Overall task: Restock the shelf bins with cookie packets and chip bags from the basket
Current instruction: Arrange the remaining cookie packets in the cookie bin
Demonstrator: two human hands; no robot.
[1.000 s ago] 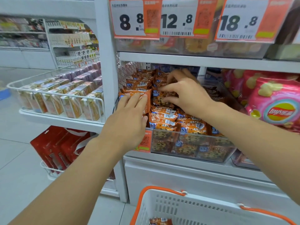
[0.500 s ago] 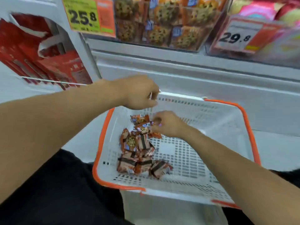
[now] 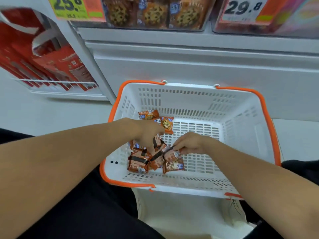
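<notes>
A white basket (image 3: 241, 135) with orange handles sits on the floor below me. Several orange cookie packets (image 3: 139, 161) lie heaped in its left half, and two more cookie packets (image 3: 166, 124) lie apart near the back. My left hand (image 3: 146, 133) reaches down into the heap, fingers curled around a packet. My right hand (image 3: 189, 144) pinches another packet at the heap's right edge. Above, the clear shelf bin (image 3: 151, 13) holds cookie packets.
Price tags reading 25.8 (image 3: 76, 7) and 29.8 (image 3: 245, 9) hang on the bin fronts. Red boxes (image 3: 43, 62) stand in a wire rack at the left. A white shelf base (image 3: 189, 62) rises just behind the basket. My dark trousers frame the basket.
A second ago both hands were arranging packets in the shelf bin. They have dropped into the basket, and the left hand has come down from the rim into the heap.
</notes>
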